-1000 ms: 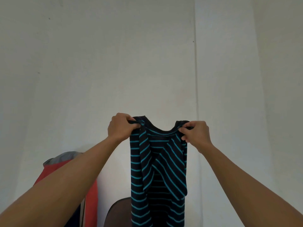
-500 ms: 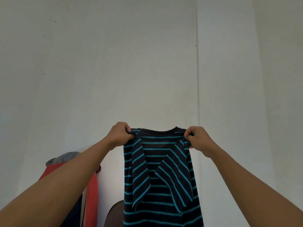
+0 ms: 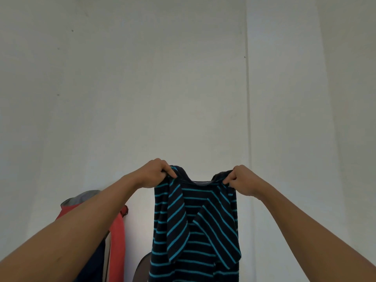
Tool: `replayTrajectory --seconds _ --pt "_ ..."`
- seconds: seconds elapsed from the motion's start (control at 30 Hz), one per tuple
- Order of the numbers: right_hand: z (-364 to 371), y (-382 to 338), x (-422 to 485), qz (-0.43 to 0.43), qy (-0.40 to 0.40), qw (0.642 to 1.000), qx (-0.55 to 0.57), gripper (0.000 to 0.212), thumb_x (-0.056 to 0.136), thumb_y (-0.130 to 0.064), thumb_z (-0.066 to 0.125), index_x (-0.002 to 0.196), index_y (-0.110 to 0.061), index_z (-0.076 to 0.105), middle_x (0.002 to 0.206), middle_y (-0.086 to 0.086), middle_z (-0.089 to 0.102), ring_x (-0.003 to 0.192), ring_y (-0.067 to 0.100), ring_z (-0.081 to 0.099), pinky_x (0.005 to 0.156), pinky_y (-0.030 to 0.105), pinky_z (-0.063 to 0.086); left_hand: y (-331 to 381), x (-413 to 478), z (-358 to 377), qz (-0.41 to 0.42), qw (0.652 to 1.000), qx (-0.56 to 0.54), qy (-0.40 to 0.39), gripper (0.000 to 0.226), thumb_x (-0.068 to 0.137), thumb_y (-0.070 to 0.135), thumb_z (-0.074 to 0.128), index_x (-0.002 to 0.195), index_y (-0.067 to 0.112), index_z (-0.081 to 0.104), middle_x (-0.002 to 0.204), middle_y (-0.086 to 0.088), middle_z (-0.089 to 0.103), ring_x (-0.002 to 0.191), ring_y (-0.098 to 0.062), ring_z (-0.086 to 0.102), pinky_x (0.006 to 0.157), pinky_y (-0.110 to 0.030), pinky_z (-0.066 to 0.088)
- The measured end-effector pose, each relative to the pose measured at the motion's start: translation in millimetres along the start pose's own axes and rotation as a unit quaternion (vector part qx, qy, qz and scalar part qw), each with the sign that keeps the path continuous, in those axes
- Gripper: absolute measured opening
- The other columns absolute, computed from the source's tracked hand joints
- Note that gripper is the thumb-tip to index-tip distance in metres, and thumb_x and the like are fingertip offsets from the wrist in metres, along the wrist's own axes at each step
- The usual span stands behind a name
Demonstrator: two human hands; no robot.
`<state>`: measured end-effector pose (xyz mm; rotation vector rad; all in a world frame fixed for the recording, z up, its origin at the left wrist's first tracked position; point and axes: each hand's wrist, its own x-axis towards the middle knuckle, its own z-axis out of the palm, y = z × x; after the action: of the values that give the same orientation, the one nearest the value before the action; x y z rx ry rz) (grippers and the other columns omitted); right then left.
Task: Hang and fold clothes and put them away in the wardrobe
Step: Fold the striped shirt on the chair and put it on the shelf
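A dark navy shirt with thin turquoise stripes (image 3: 195, 226) hangs in the air in front of a pale wall, its neckline up. My left hand (image 3: 155, 173) pinches its left shoulder and my right hand (image 3: 243, 180) pinches its right shoulder, both arms stretched forward. Both sleeves are folded inward over the front of the shirt. The bottom of the shirt runs out of the lower edge of the view.
A red and grey garment (image 3: 117, 235) with a dark piece beside it hangs low at the left, partly behind my left forearm. A rounded dark brown chair back (image 3: 143, 269) shows at the bottom. A pale wall with a vertical seam (image 3: 248, 98) fills the background.
The shirt's top edge, stretched flat half a second ago, now sags between my hands with the neckline dipping. Both hands keep their pinch on the shoulders.
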<state>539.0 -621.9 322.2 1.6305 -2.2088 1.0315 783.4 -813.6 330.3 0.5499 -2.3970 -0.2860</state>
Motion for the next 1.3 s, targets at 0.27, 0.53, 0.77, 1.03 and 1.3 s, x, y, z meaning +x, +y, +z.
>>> replayTrajectory --seconds 0.27,0.53,0.77,1.03,1.3 --pt "-1 -11 -5 -0.073 0.078 0.994 -0.029 0.027 0.091 0.003 0.057 0.101 -0.011 0.078 0.084 -0.017 0.055 0.073 0.000 0.054 0.066 0.007 0.049 -4 -2 6 0.020 0.997 -0.038 0.061 0.029 0.092 0.009 0.061 0.108 0.028 0.076 0.112 0.012 0.064 0.098 0.000 0.061 0.082 -0.012 0.049" --pt "10 11 12 -0.007 0.013 1.000 -0.024 0.031 0.095 0.003 0.050 0.101 -0.011 0.078 0.111 0.006 0.071 0.097 0.020 0.067 0.092 0.030 0.056 -1 -2 17 0.000 0.989 -0.064 0.136 0.018 0.090 0.012 0.068 0.101 0.022 0.077 0.098 0.014 0.067 0.087 -0.007 0.067 0.061 -0.016 0.055" --pt "30 16 2 0.034 -0.024 0.992 0.119 0.025 0.081 -0.010 0.053 0.078 0.015 0.051 0.070 0.026 0.042 0.067 0.023 0.035 0.062 0.034 0.041 -1 -6 41 -0.045 0.992 -0.058 0.104 0.031 0.081 0.025 0.078 0.112 0.024 0.073 0.111 0.011 0.062 0.103 -0.010 0.060 0.089 -0.022 0.050" --pt "87 58 -15 0.080 -0.097 0.978 0.169 0.026 0.087 -0.016 0.055 0.093 0.007 0.065 0.080 0.008 0.058 0.077 0.016 0.056 0.072 0.033 0.060 -23 -29 99 -0.095 0.995 0.012 0.004 0.051 0.085 0.017 0.071 0.135 0.019 0.060 0.138 0.000 0.052 0.124 -0.019 0.053 0.104 -0.026 0.043" --pt "162 96 -77 0.124 -0.232 0.937 0.230 0.027 0.094 -0.015 0.058 0.100 0.009 0.069 0.099 0.017 0.073 0.091 0.030 0.070 0.082 0.037 0.061 -51 -88 182 -0.152 0.983 0.060 -0.081 0.052 0.089 0.016 0.068 0.140 0.018 0.055 0.144 -0.005 0.044 0.130 -0.024 0.047 0.105 -0.030 0.042"
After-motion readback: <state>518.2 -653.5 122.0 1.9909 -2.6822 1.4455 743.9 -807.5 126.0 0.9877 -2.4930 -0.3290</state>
